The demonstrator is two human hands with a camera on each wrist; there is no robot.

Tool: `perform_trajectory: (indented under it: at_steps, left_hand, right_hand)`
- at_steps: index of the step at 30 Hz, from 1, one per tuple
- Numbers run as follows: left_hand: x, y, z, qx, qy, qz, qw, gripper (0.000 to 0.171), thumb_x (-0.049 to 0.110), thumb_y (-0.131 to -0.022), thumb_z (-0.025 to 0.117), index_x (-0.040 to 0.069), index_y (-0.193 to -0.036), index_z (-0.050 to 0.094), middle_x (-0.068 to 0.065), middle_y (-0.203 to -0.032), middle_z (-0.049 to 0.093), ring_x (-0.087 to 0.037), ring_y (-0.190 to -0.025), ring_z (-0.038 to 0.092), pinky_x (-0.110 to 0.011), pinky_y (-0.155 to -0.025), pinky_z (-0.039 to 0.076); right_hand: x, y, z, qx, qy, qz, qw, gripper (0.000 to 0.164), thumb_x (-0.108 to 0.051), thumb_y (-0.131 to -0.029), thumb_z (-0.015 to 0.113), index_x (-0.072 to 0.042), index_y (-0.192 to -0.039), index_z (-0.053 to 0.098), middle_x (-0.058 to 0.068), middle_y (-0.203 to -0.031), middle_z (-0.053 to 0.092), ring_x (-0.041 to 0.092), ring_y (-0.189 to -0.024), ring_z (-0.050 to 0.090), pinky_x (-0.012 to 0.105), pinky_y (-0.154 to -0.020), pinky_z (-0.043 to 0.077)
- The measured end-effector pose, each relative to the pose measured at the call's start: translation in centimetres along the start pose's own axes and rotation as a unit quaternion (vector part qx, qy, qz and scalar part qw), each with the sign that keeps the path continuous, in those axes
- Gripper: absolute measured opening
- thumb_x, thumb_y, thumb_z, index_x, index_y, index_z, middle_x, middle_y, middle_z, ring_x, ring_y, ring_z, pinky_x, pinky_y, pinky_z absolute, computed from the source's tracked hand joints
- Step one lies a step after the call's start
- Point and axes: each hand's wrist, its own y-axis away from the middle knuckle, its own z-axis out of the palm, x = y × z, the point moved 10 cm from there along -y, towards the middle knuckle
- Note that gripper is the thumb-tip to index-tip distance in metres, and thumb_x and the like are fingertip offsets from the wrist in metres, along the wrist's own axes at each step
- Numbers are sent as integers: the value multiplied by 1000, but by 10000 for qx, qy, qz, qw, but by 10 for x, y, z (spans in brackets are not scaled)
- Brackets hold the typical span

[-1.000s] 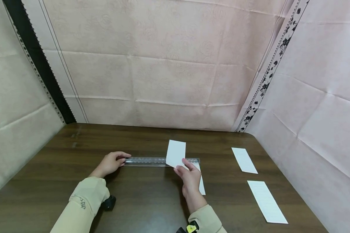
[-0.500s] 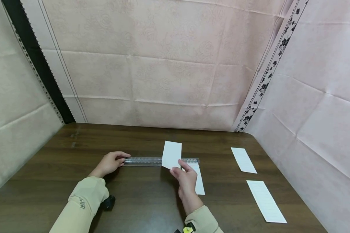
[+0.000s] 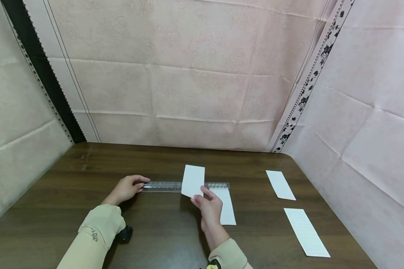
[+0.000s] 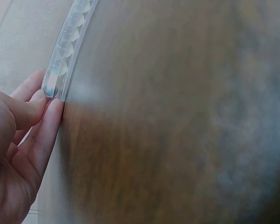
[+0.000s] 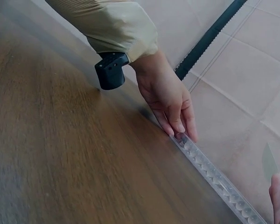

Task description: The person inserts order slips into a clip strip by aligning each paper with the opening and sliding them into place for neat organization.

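Observation:
A clear plastic ruler (image 3: 165, 186) with a row of round shapes along it lies crosswise over the table. My left hand (image 3: 128, 189) pinches its left end; in the left wrist view the thumb (image 4: 30, 109) presses on that end with fingers beside it. A small white paper (image 3: 193, 181) stands tilted above the ruler's middle, its lower right corner pinched by the thumb and fingers of my right hand (image 3: 210, 209). Only the paper's thin edge (image 5: 269, 163) shows in the right wrist view. A white paper strip (image 3: 227, 209) reaches down from the ruler's right end, partly behind my right hand.
Toward the right of the brown wooden table (image 3: 70, 224) lie a short white paper strip (image 3: 281, 185) and a longer one (image 3: 306, 232). Pale cloth (image 3: 168, 89) hangs behind the table and along both sides. A black wrist device (image 3: 125, 234) sits beside the left sleeve.
My right hand has moved left along the ruler with the small paper, uncovering more of the strip at the ruler's right end. The left hand and ruler have stayed in place.

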Motion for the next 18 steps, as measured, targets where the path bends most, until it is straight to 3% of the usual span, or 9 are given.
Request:
perform_trajectory:
  at_steps: [18]
  left_hand:
    - [1, 0, -2, 55, -123, -30, 9999, 26, -4, -92, 51, 3, -113, 65, -21, -119, 56, -19, -87, 58, -26, -70, 53]
  right_hand:
    - [10, 9, 10, -106, 104, 161, 9998, 41, 16, -76, 62, 14, -116, 56, 29, -128, 40, 16, -64, 63, 31, -68, 55]
